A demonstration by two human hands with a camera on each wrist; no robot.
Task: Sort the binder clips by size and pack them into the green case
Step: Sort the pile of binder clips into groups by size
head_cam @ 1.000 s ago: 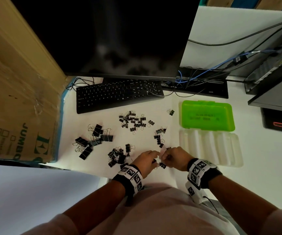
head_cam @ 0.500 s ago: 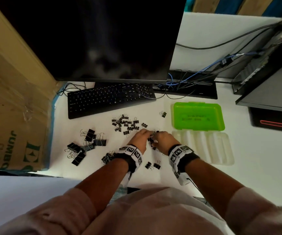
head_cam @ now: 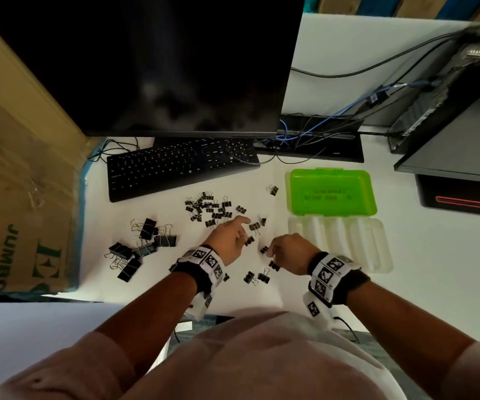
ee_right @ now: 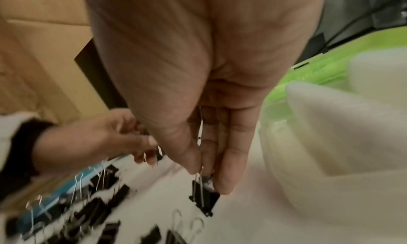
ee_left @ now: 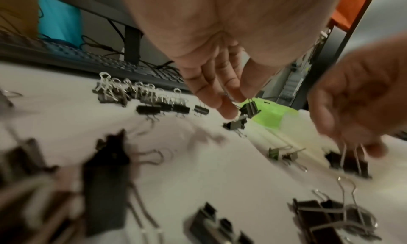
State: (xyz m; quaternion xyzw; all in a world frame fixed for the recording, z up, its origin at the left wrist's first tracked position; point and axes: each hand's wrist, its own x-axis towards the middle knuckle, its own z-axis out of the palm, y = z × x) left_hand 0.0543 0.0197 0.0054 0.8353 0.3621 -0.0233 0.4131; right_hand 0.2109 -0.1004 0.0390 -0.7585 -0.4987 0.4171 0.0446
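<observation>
Black binder clips lie on the white desk in groups: a small-clip pile (head_cam: 207, 209), a large-clip pile (head_cam: 140, 246) and a few medium clips (head_cam: 257, 277) near me. My left hand (head_cam: 244, 230) pinches a small clip (ee_left: 249, 106) by its wire handles just above the desk. To its right, my right hand (head_cam: 272, 254) pinches another clip (ee_right: 203, 197) by its handles, its body touching the desk. The green case (head_cam: 331, 192) lies open to the right, with its clear ribbed half (head_cam: 339, 243) nearer me.
A black keyboard (head_cam: 181, 166) and a dark monitor (head_cam: 152, 62) stand behind the clips. A cardboard box (head_cam: 16, 183) walls the left side. Cables and black equipment (head_cam: 449, 111) fill the back right. One stray clip (head_cam: 272, 189) lies left of the green lid.
My hands, which were bunched together over the clips, have drawn apart. The right hand has pulled back towards me with a clip; the left now holds one too.
</observation>
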